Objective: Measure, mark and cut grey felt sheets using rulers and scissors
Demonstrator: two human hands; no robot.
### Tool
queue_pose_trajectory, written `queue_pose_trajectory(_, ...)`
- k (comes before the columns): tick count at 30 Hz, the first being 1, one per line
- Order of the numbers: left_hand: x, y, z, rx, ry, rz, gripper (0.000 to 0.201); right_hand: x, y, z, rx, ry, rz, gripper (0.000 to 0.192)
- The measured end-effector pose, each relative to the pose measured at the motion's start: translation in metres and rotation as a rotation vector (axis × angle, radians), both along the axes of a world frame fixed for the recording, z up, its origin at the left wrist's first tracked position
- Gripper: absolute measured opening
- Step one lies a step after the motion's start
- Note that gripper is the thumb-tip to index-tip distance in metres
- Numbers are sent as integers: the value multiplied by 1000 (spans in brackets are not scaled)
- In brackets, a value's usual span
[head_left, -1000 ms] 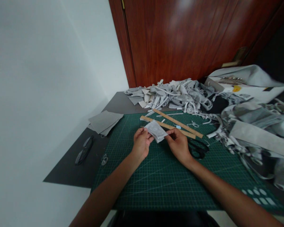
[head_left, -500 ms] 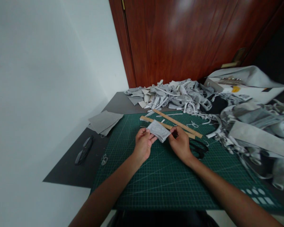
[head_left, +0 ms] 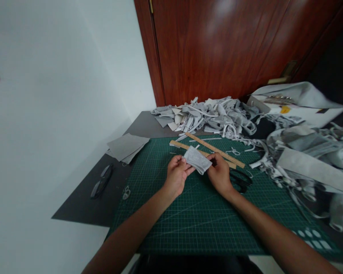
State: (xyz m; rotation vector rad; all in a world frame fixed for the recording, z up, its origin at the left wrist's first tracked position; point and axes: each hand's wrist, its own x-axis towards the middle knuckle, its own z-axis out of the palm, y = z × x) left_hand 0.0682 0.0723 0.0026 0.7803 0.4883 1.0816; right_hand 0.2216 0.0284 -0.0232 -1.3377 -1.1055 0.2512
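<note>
My left hand (head_left: 177,176) and my right hand (head_left: 219,174) together hold a small grey fabric piece (head_left: 197,160) just above the green cutting mat (head_left: 200,213). The left fingers pinch its left end; the right hand grips its right end. Two wooden rulers (head_left: 214,149) lie on the mat just behind the fabric. Black scissors (head_left: 240,180) rest on the mat to the right of my right hand, partly hidden by it.
A heap of grey fabric scraps (head_left: 205,116) lies at the back by a wooden door (head_left: 223,49). More fabric and a white bag (head_left: 305,102) fill the right side. Grey sheets (head_left: 127,147) and eyeglasses (head_left: 101,181) lie on the left of the dark table.
Both hands have shifted a little to the right with the fabric piece, and the piece has turned flatter and lower between them.
</note>
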Motion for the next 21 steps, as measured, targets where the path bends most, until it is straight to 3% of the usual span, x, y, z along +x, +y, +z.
queue_pose_trajectory(6,2,-7,3,94,-2,-33,44,9,1,-1,47,-12,-18,10)
queue_pose_trajectory(13,2,-10,1,236,96,55,42,5,3,-3,116,60,18,23)
queue_pose_trajectory(16,2,-12,2,321,196,100,38,4,1,0,162,-25,29,29)
queue_pose_trajectory(21,2,-16,3,412,235,141,31,6,-4,5,137,-136,50,10)
